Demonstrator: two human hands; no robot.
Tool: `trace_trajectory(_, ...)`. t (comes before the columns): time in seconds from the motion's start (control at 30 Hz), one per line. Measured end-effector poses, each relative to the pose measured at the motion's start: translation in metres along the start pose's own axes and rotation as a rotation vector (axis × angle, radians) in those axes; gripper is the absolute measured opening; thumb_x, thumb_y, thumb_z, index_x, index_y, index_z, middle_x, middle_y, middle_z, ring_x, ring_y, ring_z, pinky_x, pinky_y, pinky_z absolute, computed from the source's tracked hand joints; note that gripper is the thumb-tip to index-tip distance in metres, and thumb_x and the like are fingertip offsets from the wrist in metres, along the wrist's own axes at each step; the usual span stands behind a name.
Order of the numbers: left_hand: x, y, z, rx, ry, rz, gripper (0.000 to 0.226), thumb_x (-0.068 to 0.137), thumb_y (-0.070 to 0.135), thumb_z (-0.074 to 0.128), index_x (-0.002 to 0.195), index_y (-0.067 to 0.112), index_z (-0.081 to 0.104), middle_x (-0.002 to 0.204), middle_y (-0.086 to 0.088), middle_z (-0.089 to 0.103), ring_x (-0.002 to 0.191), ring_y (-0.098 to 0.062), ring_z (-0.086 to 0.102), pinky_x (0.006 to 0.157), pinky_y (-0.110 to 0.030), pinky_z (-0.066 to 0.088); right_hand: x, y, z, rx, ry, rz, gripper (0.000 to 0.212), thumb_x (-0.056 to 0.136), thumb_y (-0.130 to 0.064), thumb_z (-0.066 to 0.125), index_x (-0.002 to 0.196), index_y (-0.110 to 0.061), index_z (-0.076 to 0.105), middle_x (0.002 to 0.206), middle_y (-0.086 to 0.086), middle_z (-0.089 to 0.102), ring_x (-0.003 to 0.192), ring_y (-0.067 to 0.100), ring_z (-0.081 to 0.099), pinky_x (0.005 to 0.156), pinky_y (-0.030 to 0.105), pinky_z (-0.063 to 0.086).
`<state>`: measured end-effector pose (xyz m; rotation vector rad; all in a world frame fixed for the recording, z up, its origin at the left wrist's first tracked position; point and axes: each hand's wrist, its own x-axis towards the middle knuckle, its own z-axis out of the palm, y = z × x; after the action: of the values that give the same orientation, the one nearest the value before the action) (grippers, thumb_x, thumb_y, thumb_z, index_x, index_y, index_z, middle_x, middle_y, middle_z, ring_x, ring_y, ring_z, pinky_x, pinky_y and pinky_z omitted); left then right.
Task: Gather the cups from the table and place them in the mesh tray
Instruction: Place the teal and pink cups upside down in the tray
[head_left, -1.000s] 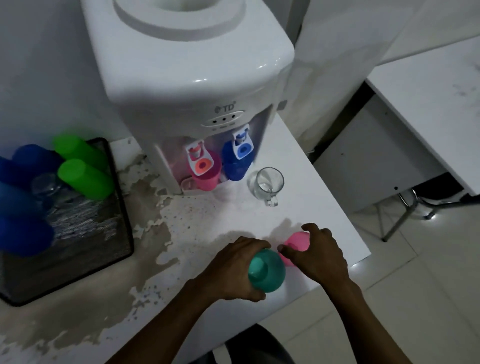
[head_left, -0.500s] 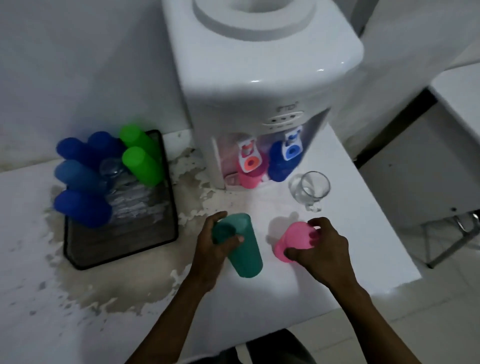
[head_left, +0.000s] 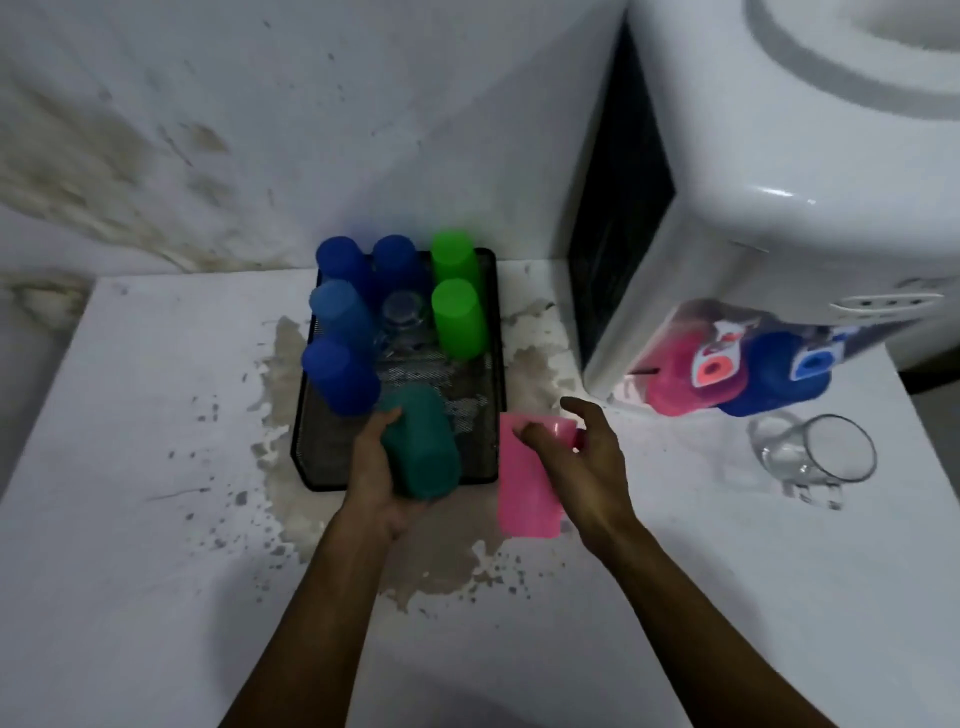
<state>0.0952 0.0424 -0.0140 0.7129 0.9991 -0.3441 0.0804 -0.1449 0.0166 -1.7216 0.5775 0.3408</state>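
Since 0.5 s ago both hands have gone from the table's front edge over to the mesh tray (head_left: 501, 332), carrying the teal cup (head_left: 421, 447) and pink cup (head_left: 524, 488) w/ them; the view has swung left too, so the tray now sits mid-frame.

Tray: black mesh, on the white table (head_left: 130, 415), at 12 o'clock from the hands. Inside, 4 blue cups (head_left: 340, 376) stand upside down along its 9 o'clock side & back, 2 green cups (head_left: 457, 317) upside down along the 3 o'clock side, and something clear, prob. glass, sits between them (head_left: 402, 317), too blurred to say more. The near end of the tray holds no standing cups.

Teal cup: tilted, over the tray's near end, just at 5 o'clock from the nearest blue cup. Can't tell if it touches the mesh.

Left hand (head_left: 379, 467): fingers wrapped round the teal cup from its 9 o'clock side, thumb on top, firm hold.

Pink cup: just outside the tray's 3 o'clock rim, beside the teal cup, mouth end pointing away.

Right hand (head_left: 576, 457): fingertips pinch the pink cup's rim; index finger sticks out loose above it.

Water dispenser (head_left: 779, 208) at 2 o'clock, w/ a pink cup and a blue cup under its taps. Glass mug (head_left: 815, 457) lies at 3 o'clock, well apart from the hands.
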Motion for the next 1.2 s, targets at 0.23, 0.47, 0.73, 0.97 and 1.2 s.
trace_trajectory(0.23, 0.029, 0.041, -0.004, -0.235, -0.074, -0.106, 0.03, 0.087, 0.027, 0.057, 0.11, 0.008, 0.059, 0.106, -0.02, 0.062, 0.097, -0.033, 0.059, 0.08, -0.05, 0.055, 0.051, -0.024, 0.059, 0.667, -0.277, 0.628, 0.062, 0.076, -0.049, 0.07, 0.124, -0.013, 0.054, 0.094, 0.014, 0.067, 0.076, 0.029, 0.068, 0.066, 0.038, 0.057)
trace_trajectory(0.47, 0.055, 0.058, 0.002, -0.355, -0.081, -0.187, 0.048, 0.092, 0.037, 0.056, 0.13, 0.007, 0.052, 0.125, -0.023, 0.058, 0.107, -0.036, 0.058, 0.066, -0.051, 0.057, 0.078, -0.032, 0.078, 0.926, -0.32, 0.969, 0.063, 0.072, -0.031, 0.068, 0.126, -0.004, 0.051, 0.118, 0.02, 0.06, 0.089, 0.037, 0.062, 0.067, 0.042, 0.055)
trace_trajectory(0.73, 0.061, 0.063, 0.004, -0.198, 0.035, -0.355, 0.071, 0.072, 0.061, 0.067, 0.115, 0.005, 0.057, 0.102, -0.017, 0.063, 0.083, -0.024, 0.061, 0.064, -0.037, 0.048, 0.102, -0.023, 0.101, 1.061, -0.28, 1.098, 0.059, 0.076, -0.036, 0.07, 0.107, 0.012, 0.056, 0.09, 0.031, 0.063, 0.053, 0.045, 0.067, 0.051, 0.048, 0.057)
trace_trajectory(0.97, 0.055, 0.068, 0.011, -0.183, 0.026, -0.363, 0.072, 0.072, 0.065, 0.064, 0.109, 0.004, 0.057, 0.103, -0.021, 0.061, 0.086, -0.025, 0.059, 0.063, -0.034, 0.051, 0.11, -0.027, 0.107, 0.868, -0.329, 1.108, 0.072, 0.077, -0.058, 0.057, 0.099, 0.01, 0.06, 0.072, 0.03, 0.065, 0.046, 0.032, 0.065, 0.051, 0.024, 0.051)
trace_trajectory(1.2, 0.045, 0.057, -0.002, -0.161, 0.044, -0.325, 0.082, 0.078, 0.071, 0.046, 0.111, -0.003, 0.059, 0.098, -0.02, 0.063, 0.081, -0.028, 0.059, 0.066, -0.033, 0.046, 0.089, -0.025, 0.08, 0.745, -0.25, 0.995, 0.079, 0.081, -0.067, 0.048, 0.103, 0.008, 0.06, 0.102, 0.019, 0.067, 0.076, 0.03, 0.063, 0.063, 0.034, 0.049)
